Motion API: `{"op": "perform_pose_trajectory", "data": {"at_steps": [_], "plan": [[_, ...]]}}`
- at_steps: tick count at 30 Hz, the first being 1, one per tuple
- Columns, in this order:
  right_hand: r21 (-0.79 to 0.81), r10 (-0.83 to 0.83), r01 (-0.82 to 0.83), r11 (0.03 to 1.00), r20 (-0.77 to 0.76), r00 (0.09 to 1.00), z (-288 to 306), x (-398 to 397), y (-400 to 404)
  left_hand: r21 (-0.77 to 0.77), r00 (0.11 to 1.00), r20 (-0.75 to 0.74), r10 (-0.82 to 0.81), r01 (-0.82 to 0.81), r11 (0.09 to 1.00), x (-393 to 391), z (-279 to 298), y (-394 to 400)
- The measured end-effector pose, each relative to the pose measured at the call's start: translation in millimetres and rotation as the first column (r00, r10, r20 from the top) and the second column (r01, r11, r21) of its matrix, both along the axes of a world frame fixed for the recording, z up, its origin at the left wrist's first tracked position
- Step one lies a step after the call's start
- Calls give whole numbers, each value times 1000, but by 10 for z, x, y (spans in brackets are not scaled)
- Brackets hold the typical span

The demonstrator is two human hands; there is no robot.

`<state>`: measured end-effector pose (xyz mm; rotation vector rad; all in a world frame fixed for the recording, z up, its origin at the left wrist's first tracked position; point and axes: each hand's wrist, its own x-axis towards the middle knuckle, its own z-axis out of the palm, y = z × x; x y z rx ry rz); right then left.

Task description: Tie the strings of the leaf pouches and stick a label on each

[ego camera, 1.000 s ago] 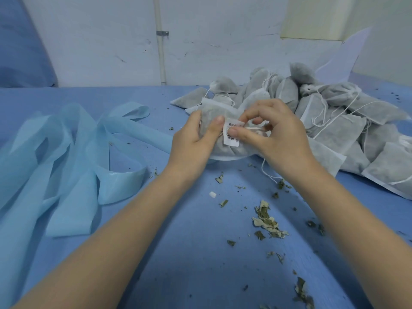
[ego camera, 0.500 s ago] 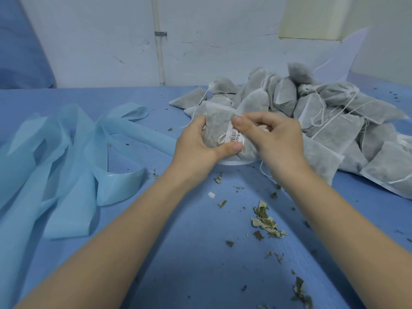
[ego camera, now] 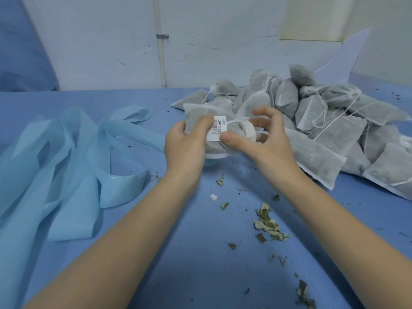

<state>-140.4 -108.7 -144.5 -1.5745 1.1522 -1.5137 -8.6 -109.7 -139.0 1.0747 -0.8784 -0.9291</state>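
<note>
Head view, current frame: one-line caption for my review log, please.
Both hands, left hand and right hand, hold a tied leaf pouch with a barcode label on it.

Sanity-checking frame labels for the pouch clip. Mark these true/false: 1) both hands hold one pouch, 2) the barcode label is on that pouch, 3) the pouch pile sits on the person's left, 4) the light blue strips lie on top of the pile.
1) Left hand and right hand hold one pouch: true.
2) Barcode label on it: true.
3) False: pouch pile lies to the right.
4) False: light blue strips lie left, apart from the pile.
</note>
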Motion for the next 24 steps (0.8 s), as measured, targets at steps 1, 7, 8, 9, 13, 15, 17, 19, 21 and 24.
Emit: {"op": "perform_pose_trajectory", "data": {"at_steps": [1,7,8,9,13,15,17,19,21,24], "plan": [[18,9,-10,1000,46,999,-15,23,-7,7,1000,2,25,-25,1000,-8,-4,1],[191,-12,-69,979,397,918,22,227,-162,87,990,-139,17,-5,996,-12,-28,30],[198,-113,30,980,422,899,77,302,-211,78,979,-202,0,16,997,-13,-18,34],[189,-190,118,975,434,881,150,407,-256,75,970,-244,-2,21,997,-24,-11,34],[163,217,-242,957,157,964,436,994,-252,125,982,-86,166,-155,980,-1,-2,-15],[211,382,-383,899,51,923,488,1153,-201,117,977,63,204,-210,971,45,17,-64],[167,380,-387,907,72,922,489,1111,-194,69,974,137,181,-192,979,41,13,-79],[161,343,-358,920,113,932,486,981,-163,66,986,128,105,-114,991,-33,27,-29],[149,312,-325,934,108,944,459,825,-140,75,992,115,42,-51,996,-107,-5,20],[109,264,-276,955,116,958,426,562,-85,60,960,268,-82,69,996,-214,-53,55]]}}
